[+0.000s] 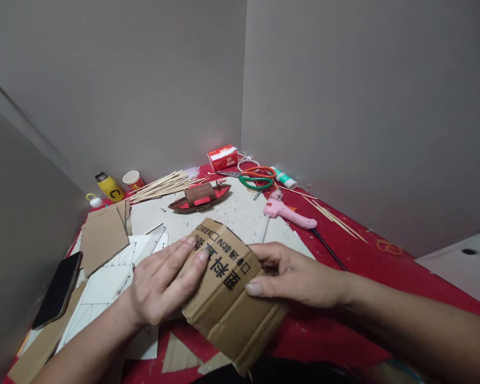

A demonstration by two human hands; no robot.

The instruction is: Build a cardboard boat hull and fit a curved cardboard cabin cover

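Note:
A folded piece of brown cardboard (224,290) with black printed characters is held tilted above the front of the table. My left hand (166,280) grips its left side, thumb lying over the printed face. On the right edge, my right hand (288,274) pinches it, the thumb on top and the other fingers partly hidden behind. Beyond the cardboard, a small brown model boat (200,197) with red inside rests on a white sheet (242,208). To the right of the boat lies a pink glue gun (290,214) with a black cord.
Left are cardboard pieces (104,240), drawn paper plans (100,296) and a phone (58,290). Behind stand thin wooden sticks (164,185), a paper cup (133,180), a yellow bottle (111,188) and a red tissue pack (223,158). Green-handled scissors (256,183) lie right. Grey walls (144,80) enclose the table.

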